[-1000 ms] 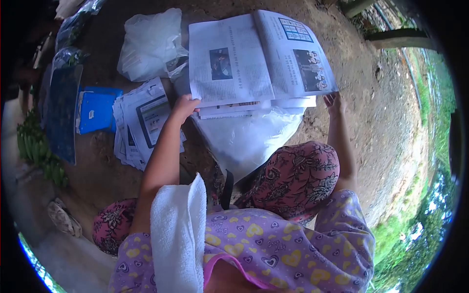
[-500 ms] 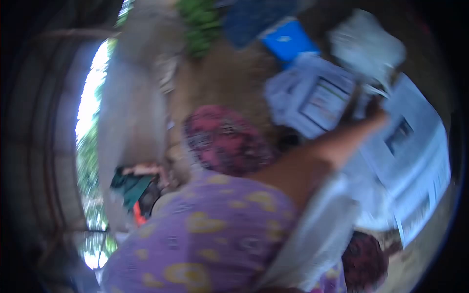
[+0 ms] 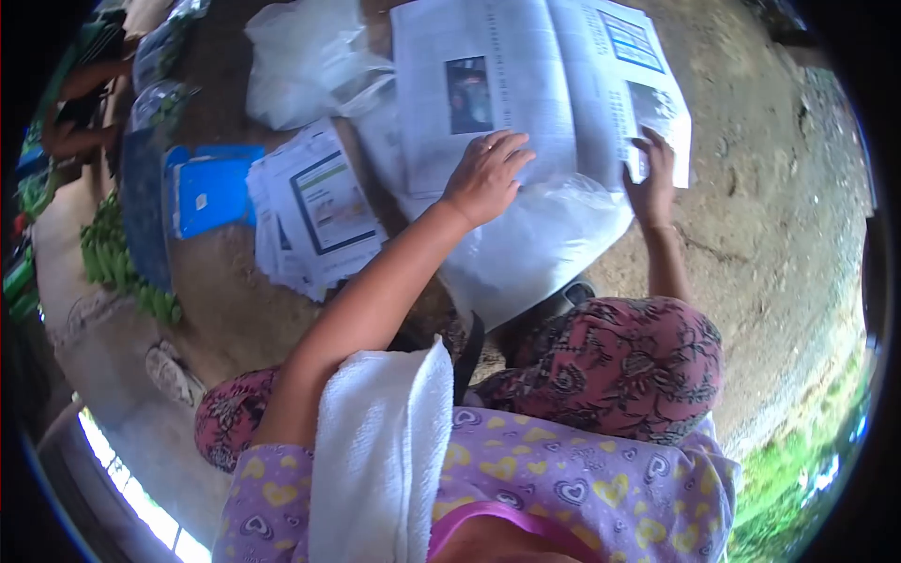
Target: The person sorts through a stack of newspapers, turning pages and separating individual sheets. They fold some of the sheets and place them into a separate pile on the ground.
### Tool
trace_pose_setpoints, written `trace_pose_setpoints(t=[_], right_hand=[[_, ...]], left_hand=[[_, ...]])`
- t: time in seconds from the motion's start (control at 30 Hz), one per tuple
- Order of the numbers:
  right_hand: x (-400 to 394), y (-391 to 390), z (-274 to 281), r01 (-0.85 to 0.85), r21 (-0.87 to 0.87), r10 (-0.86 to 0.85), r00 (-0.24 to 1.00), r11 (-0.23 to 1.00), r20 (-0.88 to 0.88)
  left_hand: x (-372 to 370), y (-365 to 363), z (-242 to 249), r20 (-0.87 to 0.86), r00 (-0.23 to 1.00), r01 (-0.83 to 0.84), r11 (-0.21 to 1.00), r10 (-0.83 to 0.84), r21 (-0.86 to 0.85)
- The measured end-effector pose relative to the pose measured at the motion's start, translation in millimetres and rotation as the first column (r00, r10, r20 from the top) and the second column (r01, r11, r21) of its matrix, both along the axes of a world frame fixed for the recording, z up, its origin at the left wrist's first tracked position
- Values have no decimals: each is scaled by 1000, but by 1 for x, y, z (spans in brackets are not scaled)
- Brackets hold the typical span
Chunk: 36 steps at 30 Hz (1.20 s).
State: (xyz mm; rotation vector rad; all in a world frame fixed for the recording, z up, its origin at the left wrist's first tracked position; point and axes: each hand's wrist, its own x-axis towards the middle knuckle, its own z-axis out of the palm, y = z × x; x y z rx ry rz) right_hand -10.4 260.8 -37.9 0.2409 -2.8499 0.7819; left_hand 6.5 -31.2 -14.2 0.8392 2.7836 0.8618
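Note:
A large newspaper lies spread out in front of me, with printed columns and photos. Its near edge overlaps a white plastic bag on the ground. My left hand is over the lower middle of the newspaper, fingers slightly bent and apart. At the lower right of the sheet, my right hand has its thumb and fingers spread, fingertips right at the paper. Neither hand shows anything in its grasp. To the left of the newspaper lies a fanned stack of printed sheets.
A blue folder lies beside the stack, and a crumpled clear plastic bag is above it. Green bananas are at the left. Another person's arm shows at upper left. A white towel hangs over my chest.
The view has swung from a tilted, blurred angle to face the newspaper. Earlier one hand reached near the newspaper's edge by the plastic bag; now both hands are over the sheet.

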Motion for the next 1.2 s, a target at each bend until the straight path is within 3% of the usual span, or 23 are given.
trace_pose_setpoints(t=[0.03, 0.07, 0.2, 0.4, 0.5, 0.6, 0.7, 0.8, 0.87, 0.9, 1.0, 1.07, 1.1, 1.2], right_hand=[[43, -5, -21, -95, 16, 95, 996, 995, -2], [43, -12, -20, -160, 121, 158, 987, 980, 28], [55, -24, -31, -324, 229, 277, 936, 918, 216], [66, -27, -44, -325, 138, 312, 944, 935, 107], [63, -25, -47, -354, 43, 351, 934, 934, 66], [59, -24, -45, -358, 1, 358, 933, 934, 48], [56, -23, -46, -372, 67, 367, 927, 926, 80], [54, -22, -46, -349, 83, 341, 935, 934, 92], [55, -24, -44, -331, 57, 327, 942, 942, 73], [54, -23, -42, -319, 45, 316, 947, 947, 58], [56, -22, -46, -311, 42, 310, 950, 949, 24], [57, -21, -53, -313, 38, 313, 950, 949, 8], [57, -21, -52, -314, 22, 313, 949, 949, 29], [58, -25, -52, -288, -11, 288, 957, 958, 46]], left_hand=[[44, 8, -25, -56, 998, 38, 998, -40, -45], [46, 13, -29, -78, 995, 58, 995, -64, -84], [49, 32, -45, -25, 996, 74, 969, -82, -236], [43, 54, -54, -12, 997, 72, 960, -78, -271], [43, 64, -53, 71, 997, 49, 989, -39, -143], [42, 67, -58, 102, 994, 64, 984, -47, -166], [43, 65, -66, 37, 997, 74, 975, -67, -211], [41, 64, -62, -15, 1000, 14, 999, -14, -35], [35, 63, -36, 266, 964, -96, 967, 30, 237], [29, 62, -15, 397, 918, -170, 920, 17, 353], [31, 56, 71, 647, 658, -392, 559, -385, 731], [33, 54, 114, 386, 610, -356, 195, -692, 914], [34, 58, 137, 244, 609, -327, 40, -755, 944], [24, 58, 190, -1, 592, -238, -176, -806, 955]])
